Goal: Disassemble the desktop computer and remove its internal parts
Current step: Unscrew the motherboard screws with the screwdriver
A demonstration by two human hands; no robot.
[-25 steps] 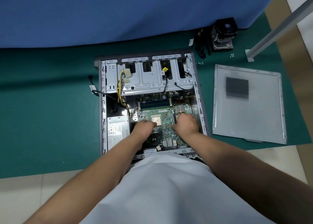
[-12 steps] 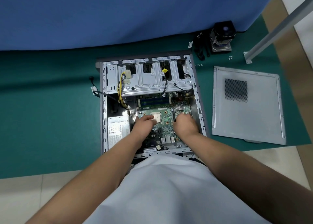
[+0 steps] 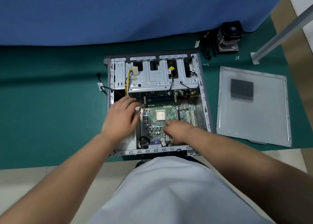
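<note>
Both hands are in the open case (image 3: 204,95). The left hand (image 3: 121,119), fingers loosely spread, reaches toward ten o'clock of the motherboard (image 3: 162,122); the right hand (image 3: 179,130) sits at five, grip unclear. A tug could snag the yellow cables (image 3: 127,83).

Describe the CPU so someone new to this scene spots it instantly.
Start at the open computer case lying on the green mat; inside sits the green motherboard. The CPU is near the board's middle, just beyond the right hand. It is the only plain square metal plate there, unlike the long blue memory sticks beyond it.
</note>
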